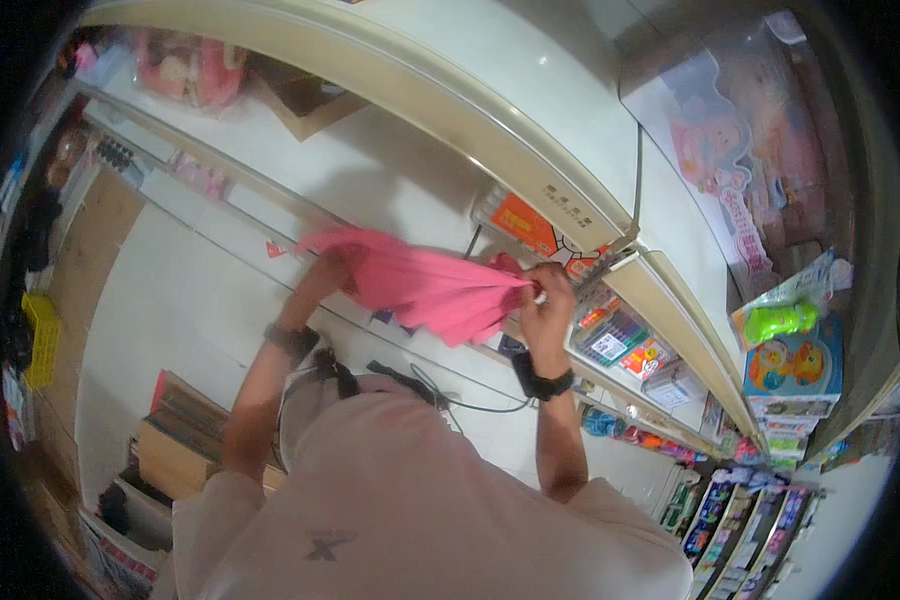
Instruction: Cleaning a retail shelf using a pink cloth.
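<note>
A bright pink cloth stretches between my two hands, in front of the white shelves. At its right end my right hand is closed, pinching a gathered bit between thumb and fingers, and folds fan out from there. The left end lies over my left hand, which holds it up; the cloth covers most of those fingers. Dark bands circle both wrists. Just beyond my right hand, an orange package sits on the shelf.
A beige-edged shelf curves above my hands. Packaged goods fill the shelf at right, and toys in packs, one bright green, hang further right. At left stand cardboard boxes and a yellow basket. A thin cable lies below.
</note>
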### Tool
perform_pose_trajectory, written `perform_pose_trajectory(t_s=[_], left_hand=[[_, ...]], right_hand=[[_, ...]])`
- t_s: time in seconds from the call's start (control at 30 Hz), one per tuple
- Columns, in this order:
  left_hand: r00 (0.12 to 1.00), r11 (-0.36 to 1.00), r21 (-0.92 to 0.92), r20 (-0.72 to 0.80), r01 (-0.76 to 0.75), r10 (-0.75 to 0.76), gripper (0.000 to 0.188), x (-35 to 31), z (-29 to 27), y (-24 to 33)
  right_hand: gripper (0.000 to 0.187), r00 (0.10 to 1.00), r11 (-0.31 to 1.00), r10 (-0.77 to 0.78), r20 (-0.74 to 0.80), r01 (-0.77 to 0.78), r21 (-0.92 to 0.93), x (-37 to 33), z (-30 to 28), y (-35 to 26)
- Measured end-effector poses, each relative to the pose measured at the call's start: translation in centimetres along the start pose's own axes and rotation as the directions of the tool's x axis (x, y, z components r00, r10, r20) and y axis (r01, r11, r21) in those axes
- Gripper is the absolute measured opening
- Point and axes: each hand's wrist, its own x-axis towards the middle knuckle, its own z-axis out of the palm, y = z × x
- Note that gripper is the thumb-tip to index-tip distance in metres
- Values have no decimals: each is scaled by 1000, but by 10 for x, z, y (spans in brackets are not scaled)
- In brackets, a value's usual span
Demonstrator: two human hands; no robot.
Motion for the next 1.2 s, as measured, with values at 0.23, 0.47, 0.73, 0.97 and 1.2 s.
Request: perform_pose_trajectory(t_s=[0.23,0.47,0.73,0.97,1.2], left_hand=[[915,755,558,16,-343,404,38,-3,137,71],[682,175,812,326,-557,655,35,29,243,56],[706,176,791,391,-586,591,40,30,248,52],[659,127,750,472,-649,585,47,26,226,49],[582,-47,770,519,-636,627,46,26,232,39]], right_hand=[[16,948,953,170,-270,-228,-200,-74,-43,59],[60,975,881,220,-27,-211,-423,-140,-2,56],[67,873,761,471,-128,-476,-442,-122,25,49],[77,789,706,444,-425,-600,-375,-127,87,61],[84,731,738,507,-457,-642,-210,-133,84,42]])
